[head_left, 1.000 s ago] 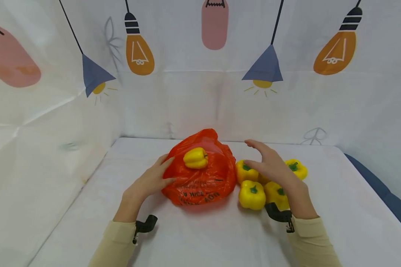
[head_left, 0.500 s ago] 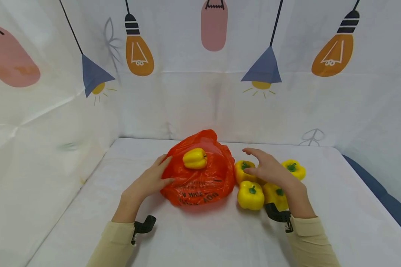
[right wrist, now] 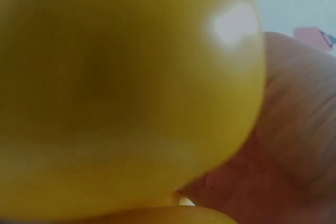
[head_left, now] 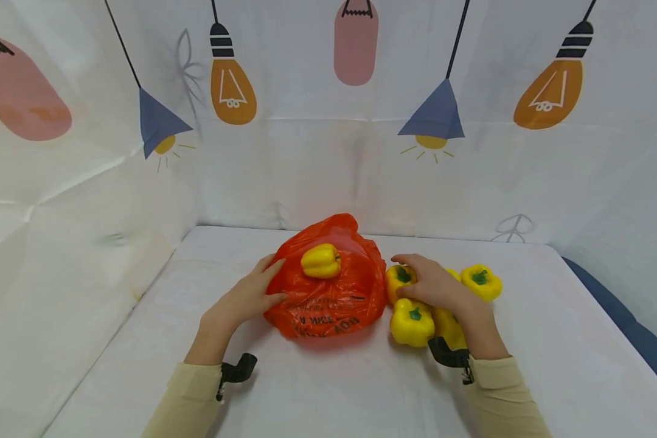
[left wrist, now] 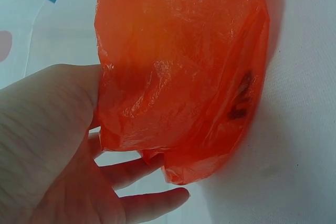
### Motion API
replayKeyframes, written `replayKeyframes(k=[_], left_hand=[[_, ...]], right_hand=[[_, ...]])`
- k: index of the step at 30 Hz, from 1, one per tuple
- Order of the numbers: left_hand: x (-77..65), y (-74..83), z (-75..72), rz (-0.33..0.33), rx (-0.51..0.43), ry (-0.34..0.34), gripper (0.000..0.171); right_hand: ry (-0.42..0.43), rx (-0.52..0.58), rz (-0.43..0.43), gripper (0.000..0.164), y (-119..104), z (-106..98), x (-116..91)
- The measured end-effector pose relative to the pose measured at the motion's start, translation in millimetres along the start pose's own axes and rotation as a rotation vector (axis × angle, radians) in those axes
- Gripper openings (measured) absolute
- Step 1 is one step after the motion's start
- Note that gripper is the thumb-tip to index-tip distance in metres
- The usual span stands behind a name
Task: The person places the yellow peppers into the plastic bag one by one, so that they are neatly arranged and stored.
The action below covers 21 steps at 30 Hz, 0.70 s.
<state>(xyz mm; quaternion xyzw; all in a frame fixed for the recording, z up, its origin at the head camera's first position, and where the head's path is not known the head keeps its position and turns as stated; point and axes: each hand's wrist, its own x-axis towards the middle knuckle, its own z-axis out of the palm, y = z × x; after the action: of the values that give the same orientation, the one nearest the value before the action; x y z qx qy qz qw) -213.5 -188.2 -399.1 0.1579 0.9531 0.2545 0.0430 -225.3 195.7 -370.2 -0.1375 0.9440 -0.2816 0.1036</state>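
A thin red plastic bag (head_left: 347, 289) with dark printing lies on the table, with a yellow bell pepper (head_left: 320, 261) showing at its middle. My left hand (head_left: 246, 298) holds the bag's left edge. In the left wrist view some fingers (left wrist: 152, 203) reach out below the red film, and the thumb is hidden. My right hand (head_left: 438, 283) curls its thumb and fingers round a yellow bell pepper (head_left: 394, 292) right beside the bag. A large, blurred yellow bell pepper (right wrist: 131, 87) fills much of the right wrist view, with my palm behind it.
Several more peppers cluster under and around the right hand, including a front pepper (head_left: 412, 323) and a right-hand pepper (head_left: 482, 281). Behind the white table (head_left: 328, 389) stands a white curtain (head_left: 306, 164) printed with lamps.
My right hand has come down and slightly left, onto the pepper beside the bag. The left hand and the bag stay as they were.
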Motion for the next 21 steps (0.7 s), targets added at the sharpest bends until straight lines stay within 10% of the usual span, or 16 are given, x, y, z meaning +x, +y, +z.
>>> replayKeyframes(k=[21], left_hand=[[-1.1,0.8,0.0,-0.016,-0.005,-0.014,0.079]], right_hand=[[0.001,-0.051,-0.013,0.066,-4.9,4.8,0.7]])
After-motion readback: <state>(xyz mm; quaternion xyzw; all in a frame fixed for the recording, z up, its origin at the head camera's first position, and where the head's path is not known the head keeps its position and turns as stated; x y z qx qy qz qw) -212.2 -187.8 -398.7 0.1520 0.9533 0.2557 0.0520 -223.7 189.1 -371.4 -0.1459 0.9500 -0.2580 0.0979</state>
